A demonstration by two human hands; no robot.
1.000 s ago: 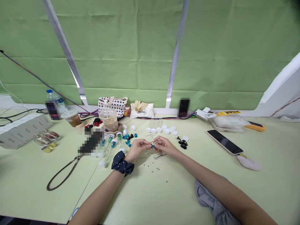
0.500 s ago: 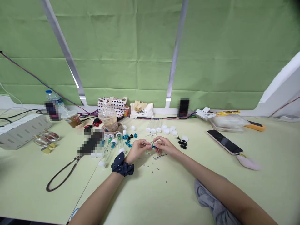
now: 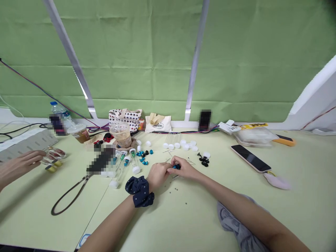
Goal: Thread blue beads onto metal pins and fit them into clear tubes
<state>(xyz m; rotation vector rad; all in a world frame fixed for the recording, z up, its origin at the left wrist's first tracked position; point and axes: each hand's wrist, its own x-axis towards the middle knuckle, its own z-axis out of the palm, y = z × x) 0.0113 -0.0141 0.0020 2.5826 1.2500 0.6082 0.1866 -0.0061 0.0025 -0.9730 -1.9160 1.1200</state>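
My right hand (image 3: 183, 168) pinches a small blue bead (image 3: 176, 167) between thumb and fingertips. My left hand (image 3: 157, 175) is curled closed against the right fingers, apparently on a thin wire frame (image 3: 191, 161) whose ends stick out around both hands. Most of the frame's middle is hidden behind my fingers. A dark blue dotted scrunchie (image 3: 139, 191) circles my left wrist. Several small dark beads (image 3: 174, 189) lie on the table just below my hands. Several loose blue beads (image 3: 143, 154) lie to the left, beyond my left hand.
Capped clear tubes (image 3: 122, 171) lie left of my hands, with several white caps (image 3: 181, 144) and black pieces (image 3: 204, 160) beyond. A co-worker's hand (image 3: 19, 165) reaches in at far left near glass dishes (image 3: 54, 154). A phone (image 3: 250, 158) lies to the right.
A co-worker's hand has entered at the left edge. My hands have come closer together and moved slightly toward me, with the blue bead and wire frame between them.
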